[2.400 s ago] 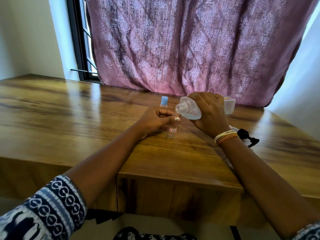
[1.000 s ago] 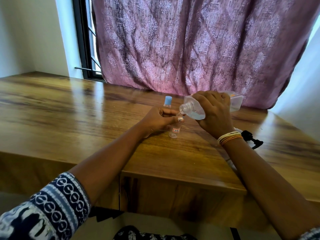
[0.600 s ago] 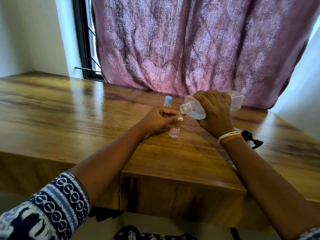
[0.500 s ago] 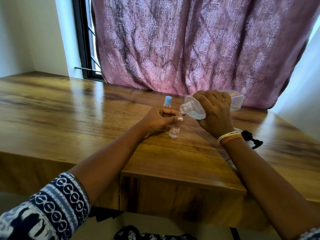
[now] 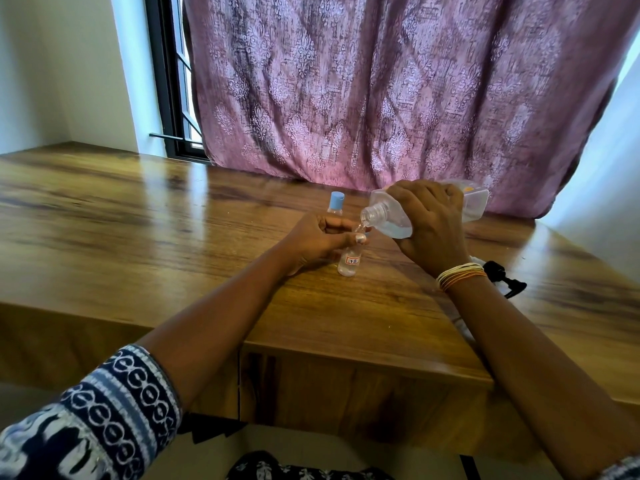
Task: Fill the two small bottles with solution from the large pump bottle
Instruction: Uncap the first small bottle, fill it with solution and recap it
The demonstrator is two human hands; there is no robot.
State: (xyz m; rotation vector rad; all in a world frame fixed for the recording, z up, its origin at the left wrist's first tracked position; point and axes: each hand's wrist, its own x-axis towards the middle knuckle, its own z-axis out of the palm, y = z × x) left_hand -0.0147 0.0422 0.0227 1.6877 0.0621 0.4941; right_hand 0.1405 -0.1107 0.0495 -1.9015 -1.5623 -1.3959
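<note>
The left hand [image 5: 317,239] pinches the neck of a little open bottle [image 5: 349,262] standing on the table [image 5: 138,230]. The right hand [image 5: 427,225] grips the big bottle [image 5: 391,216], tipped with its mouth right over the little bottle. A blue-capped bottle [image 5: 335,203] stands just behind the little bottle.

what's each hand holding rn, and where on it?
Left hand pinches the labelled small bottle near its neck, standing on the table. Right hand grips the large bottle around its body, tipped with its open mouth over the small one.
</note>
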